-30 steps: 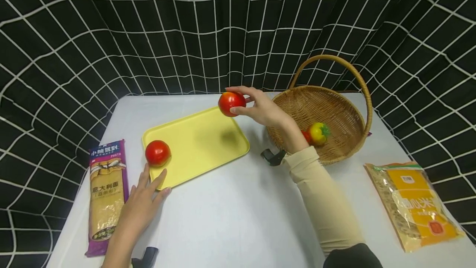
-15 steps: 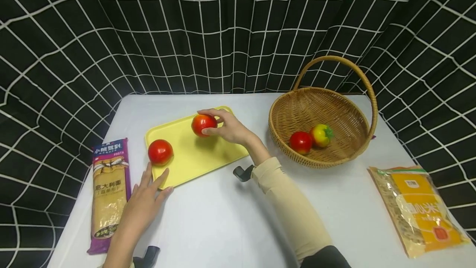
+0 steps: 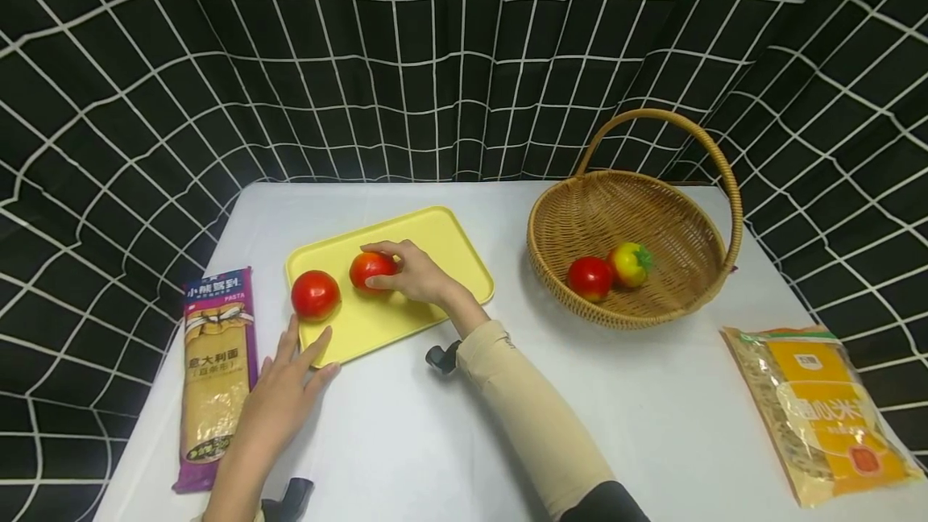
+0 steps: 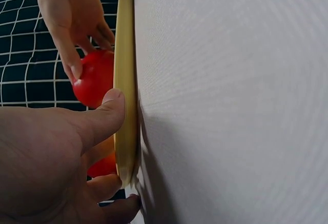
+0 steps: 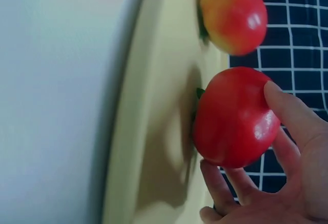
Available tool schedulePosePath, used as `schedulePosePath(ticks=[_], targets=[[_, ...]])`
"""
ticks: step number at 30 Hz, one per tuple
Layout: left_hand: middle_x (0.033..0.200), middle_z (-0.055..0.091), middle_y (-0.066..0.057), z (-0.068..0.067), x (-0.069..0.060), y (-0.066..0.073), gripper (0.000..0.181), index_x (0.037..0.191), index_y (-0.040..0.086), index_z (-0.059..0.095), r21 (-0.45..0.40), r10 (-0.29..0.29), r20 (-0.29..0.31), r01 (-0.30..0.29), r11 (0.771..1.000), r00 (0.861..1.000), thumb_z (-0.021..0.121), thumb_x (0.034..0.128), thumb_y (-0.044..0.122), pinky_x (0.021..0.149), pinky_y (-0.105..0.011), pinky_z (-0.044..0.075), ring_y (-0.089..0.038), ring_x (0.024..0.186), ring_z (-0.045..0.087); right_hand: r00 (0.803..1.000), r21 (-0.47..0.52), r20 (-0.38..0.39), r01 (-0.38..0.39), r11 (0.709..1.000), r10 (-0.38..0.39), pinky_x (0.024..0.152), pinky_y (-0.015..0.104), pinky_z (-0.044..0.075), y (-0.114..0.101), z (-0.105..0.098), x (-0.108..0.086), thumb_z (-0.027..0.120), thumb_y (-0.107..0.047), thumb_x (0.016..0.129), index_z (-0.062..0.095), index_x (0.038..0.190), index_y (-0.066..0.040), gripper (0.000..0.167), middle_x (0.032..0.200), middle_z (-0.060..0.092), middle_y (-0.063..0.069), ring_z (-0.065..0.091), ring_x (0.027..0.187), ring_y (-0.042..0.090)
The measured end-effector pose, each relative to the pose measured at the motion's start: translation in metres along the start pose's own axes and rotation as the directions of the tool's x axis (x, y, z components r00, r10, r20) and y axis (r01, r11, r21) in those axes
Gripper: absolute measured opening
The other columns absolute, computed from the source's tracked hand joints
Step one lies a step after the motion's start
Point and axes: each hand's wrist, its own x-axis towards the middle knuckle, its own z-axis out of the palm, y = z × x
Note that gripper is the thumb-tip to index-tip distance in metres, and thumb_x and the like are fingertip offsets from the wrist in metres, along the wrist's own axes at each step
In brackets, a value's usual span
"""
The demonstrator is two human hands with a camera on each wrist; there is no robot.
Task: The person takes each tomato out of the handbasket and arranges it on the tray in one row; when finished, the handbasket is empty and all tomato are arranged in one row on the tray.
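A red tomato (image 3: 372,271) is in my right hand (image 3: 419,271), thumb on one side and fingers on the other. In the right wrist view this tomato (image 5: 236,117) is low over the tray; whether it touches the surface I cannot tell. A second tomato (image 3: 315,295) sits on the left end of the yellow tray (image 3: 442,244). My left hand (image 3: 284,397) rests at the tray's near left corner, fingers spread. In the left wrist view, its thumb (image 4: 110,112) touches the tray's edge (image 4: 125,55).
On the right stands a wicker basket (image 3: 645,200) with a tall handle, holding a red tomato (image 3: 590,278) and a yellow-red one (image 3: 627,266). A pasta packet (image 3: 216,377) lies at the left, a yellow grain bag (image 3: 822,413) at the right. A black gridded curtain (image 3: 464,63) surrounds the table.
My right hand has carried its tomato left and down from near the basket, over the tray, to beside the other tomato. My left hand has stayed at the tray corner.
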Motion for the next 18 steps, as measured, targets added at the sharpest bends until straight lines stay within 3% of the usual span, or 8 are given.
schedulePosePath(ticks=[18], targets=[[0.177,-0.011,-0.023,0.000,0.000,-0.001,0.068,0.167,0.016,0.035,0.014,0.010,0.002,-0.010,1.000,1.000,0.056,0.1090,0.044,0.127,-0.075,0.007,-0.058,0.160,0.003,0.997,-0.082,-0.045,-0.067,0.994,0.063,0.112,0.040,0.050,-0.010,0.021,0.009,0.077,-0.026,0.099,0.057,0.155,-0.023,0.060,0.142,0.057,0.015,0.054,0.131,0.028]])
